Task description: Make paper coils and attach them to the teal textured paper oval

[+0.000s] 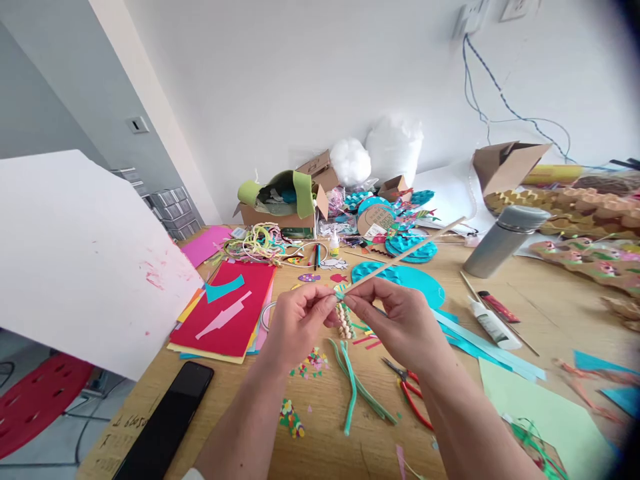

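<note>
Both hands meet above the table (540, 300): the left hand (300, 323) and right hand (395, 320) each pinch, fingertips together, the near end of a stick (400, 257). The stick slants up to the right, with beads (345, 321) hanging at the pinch. Pipe cleaners (353, 383) and scissors (407, 387) lie below.

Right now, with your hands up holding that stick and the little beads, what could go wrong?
1. The string of wooden beads hangs loose below the left hand and right hand; it might slip and drop among the paper scraps.
2. The long wooden stick points toward the grey flask; a swing could knock it over.
3. The black phone lies near the table edge and might get nudged off.
</note>
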### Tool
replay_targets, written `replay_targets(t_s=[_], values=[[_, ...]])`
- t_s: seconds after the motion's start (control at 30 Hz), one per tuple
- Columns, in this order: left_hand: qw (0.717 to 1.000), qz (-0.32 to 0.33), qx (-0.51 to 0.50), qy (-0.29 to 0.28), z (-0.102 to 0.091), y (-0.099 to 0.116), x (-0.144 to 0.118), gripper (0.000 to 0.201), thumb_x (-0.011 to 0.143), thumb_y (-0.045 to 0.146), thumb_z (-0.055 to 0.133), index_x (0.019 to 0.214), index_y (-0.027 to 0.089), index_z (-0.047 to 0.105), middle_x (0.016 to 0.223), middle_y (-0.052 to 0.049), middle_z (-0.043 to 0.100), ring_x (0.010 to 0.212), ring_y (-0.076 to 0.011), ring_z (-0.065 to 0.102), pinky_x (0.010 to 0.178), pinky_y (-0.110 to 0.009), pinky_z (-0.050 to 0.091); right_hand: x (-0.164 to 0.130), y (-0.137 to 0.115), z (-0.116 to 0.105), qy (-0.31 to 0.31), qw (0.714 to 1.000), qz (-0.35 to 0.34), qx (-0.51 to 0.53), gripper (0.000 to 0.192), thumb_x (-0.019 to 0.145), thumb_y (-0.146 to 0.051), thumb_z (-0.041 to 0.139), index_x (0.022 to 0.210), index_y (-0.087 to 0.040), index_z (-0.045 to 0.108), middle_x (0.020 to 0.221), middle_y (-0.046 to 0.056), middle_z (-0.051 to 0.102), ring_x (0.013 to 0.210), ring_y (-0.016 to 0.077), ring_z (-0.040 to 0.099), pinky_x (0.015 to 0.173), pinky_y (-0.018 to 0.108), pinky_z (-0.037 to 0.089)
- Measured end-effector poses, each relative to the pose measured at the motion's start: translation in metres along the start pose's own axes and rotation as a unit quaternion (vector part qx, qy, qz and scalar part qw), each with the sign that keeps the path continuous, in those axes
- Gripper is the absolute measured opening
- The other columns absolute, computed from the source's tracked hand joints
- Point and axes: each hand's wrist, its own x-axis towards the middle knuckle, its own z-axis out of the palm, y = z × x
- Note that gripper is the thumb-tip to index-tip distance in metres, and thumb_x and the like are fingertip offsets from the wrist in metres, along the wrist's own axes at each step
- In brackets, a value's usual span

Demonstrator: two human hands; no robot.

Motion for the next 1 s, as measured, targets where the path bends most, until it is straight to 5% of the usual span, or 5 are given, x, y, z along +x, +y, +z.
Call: replay_targets(t_s=[0.33, 0.7, 0.87, 1.0], values=[[0.981, -0.086, -0.151, -0.08, -0.015, -0.004, 0.002, 0.022, 0.081, 0.032, 0.068, 0.07, 0.013, 0.065, 0.057, 0.002, 0.056, 0.048, -0.0076, 0.05, 0.051, -0.025, 0.054, 0.001, -0.001, 0.003, 0.005, 0.997, -0.07, -0.041, 0.015, 0.086, -0.023, 0.061, 0.072, -0.018, 0.066, 0.069, 0.002, 0.069, 0.063, 0.0139, 0.06, 0.06, 0.025, 0.044], [0.952, -0.15, -0.234, -0.128, -0.017, 0.0, 0.004, 0.023, 0.076, 0.033, 0.072, 0.071, 0.011, 0.064, 0.051, 0.004, 0.051, 0.042, -0.0062, 0.044, 0.047, -0.026, 0.055, 0.0, 0.002, 0.001, -0.012, 0.999, -0.04, 0.015, 0.017, 0.085, -0.03, 0.064, 0.075, -0.019, 0.071, 0.069, 0.002, 0.07, 0.062, 0.0139, 0.058, 0.059, 0.026, 0.044], [0.99, -0.076, -0.09, -0.074, -0.009, -0.004, 0.005, 0.022, 0.082, 0.035, 0.066, 0.084, 0.013, 0.068, 0.069, -0.002, 0.064, 0.062, -0.0109, 0.061, 0.065, -0.026, 0.056, 0.002, 0.006, -0.001, -0.002, 1.0, -0.009, 0.01, 0.02, 0.084, -0.034, 0.063, 0.075, -0.017, 0.069, 0.071, 0.004, 0.07, 0.066, 0.0162, 0.059, 0.061, 0.028, 0.043], [0.987, 0.08, 0.133, 0.045, -0.003, -0.011, 0.003, 0.032, 0.079, 0.028, 0.073, 0.11, 0.02, 0.066, 0.096, -0.005, 0.071, 0.085, -0.0153, 0.066, 0.078, -0.028, 0.055, 0.003, 0.009, 0.0, 0.0, 1.0, 0.013, 0.01, 0.023, 0.084, -0.036, 0.062, 0.075, -0.017, 0.069, 0.074, 0.005, 0.07, 0.069, 0.0173, 0.059, 0.062, 0.029, 0.043]])
